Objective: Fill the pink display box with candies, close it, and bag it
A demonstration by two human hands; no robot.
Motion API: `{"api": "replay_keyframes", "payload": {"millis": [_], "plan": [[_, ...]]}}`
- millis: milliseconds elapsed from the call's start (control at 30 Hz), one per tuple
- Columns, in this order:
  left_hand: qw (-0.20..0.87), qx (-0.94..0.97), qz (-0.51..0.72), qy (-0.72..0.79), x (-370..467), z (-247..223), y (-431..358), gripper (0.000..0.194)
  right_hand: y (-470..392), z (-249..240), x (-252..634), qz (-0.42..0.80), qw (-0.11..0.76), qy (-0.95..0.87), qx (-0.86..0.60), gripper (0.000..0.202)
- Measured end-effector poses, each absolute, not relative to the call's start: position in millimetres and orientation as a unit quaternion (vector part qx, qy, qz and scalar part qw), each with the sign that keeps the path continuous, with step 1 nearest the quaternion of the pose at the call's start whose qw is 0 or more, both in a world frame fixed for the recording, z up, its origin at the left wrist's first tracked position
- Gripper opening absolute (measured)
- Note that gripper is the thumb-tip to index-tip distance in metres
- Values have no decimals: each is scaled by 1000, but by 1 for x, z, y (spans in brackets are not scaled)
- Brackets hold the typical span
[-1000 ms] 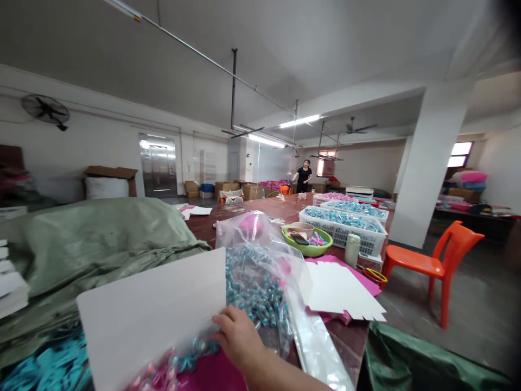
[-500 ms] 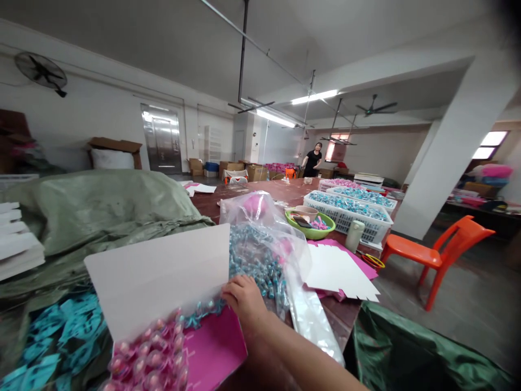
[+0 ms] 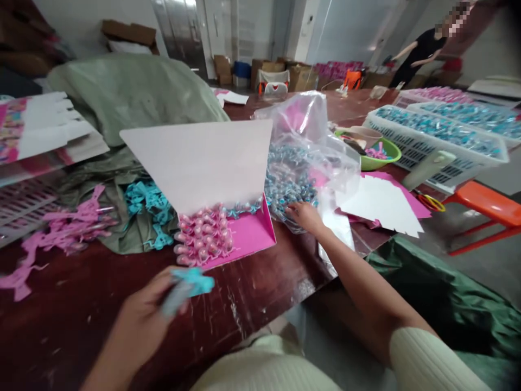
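My left hand [image 3: 148,312], blurred, is closed around a small blue plastic piece [image 3: 193,282] with a pale, clear-looking tube part. It is above the table, in front of an open pink box [image 3: 254,233] with a raised white lid [image 3: 199,163]. Rows of pink capsule-like pieces [image 3: 203,233] fill the box's left side; a row of blue pieces [image 3: 244,207] lines its back, and pink floor shows at right. My right hand [image 3: 307,217] reaches onto a heap of clear-and-blue pieces [image 3: 288,184] at the plastic bag [image 3: 337,146], fingers loosely stretched, tips partly hidden among them.
Left of the box lie loose blue pieces [image 3: 148,201] and pink pieces [image 3: 81,222]. Flat white card [image 3: 382,203], a green bowl [image 3: 382,157] and white baskets [image 3: 439,149] are to the right. An orange chair [image 3: 492,203] stands beyond; a person [image 3: 423,51] is behind the table.
The view has tilted down. My right hand has left the box's right back corner for the blue heap. My left hand has come into view with a blue piece.
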State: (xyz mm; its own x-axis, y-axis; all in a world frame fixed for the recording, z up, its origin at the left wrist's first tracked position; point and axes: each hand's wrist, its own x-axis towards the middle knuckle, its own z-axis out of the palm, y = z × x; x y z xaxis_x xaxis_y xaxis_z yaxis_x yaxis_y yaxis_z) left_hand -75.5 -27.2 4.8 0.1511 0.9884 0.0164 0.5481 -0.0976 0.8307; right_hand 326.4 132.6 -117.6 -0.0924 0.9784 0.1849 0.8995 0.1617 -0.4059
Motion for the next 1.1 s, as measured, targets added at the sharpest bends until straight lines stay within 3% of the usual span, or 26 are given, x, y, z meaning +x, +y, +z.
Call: {"api": "replay_keyframes", "payload": {"millis": [133, 267, 367, 467, 700, 833, 933, 1100], "plan": [[477, 649, 288, 518, -27, -28, -26, 20, 135, -121, 310, 131, 199, -754, -613, 33], [533, 604, 294, 514, -11, -42, -28, 18, 112, -105, 316, 162, 232, -749, -599, 28], [567, 577, 287, 512, -12, -47, -30, 21, 69, -79, 304, 301, 301, -739, -522, 39], [581, 586, 275, 494, -10, -49, -29, 22, 25, -59, 272, 461, 324, -738, -371, 33], [520, 661, 289, 458, -1, -48, -26, 17, 2, -51, 235, 395, 347, -790, -314, 25], [444, 696, 302, 476, 5, -47, -32, 20, -5, -50, 233, 457, 312, -739, -385, 21], [410, 724, 284, 476, 7, -47, -31, 20, -6, -50, 237, 489, 270, -700, -444, 29], [397, 734, 268, 481, 4, -46, -23, 20, 1, -45, 248, 408, 254, -776, -408, 41]]}}
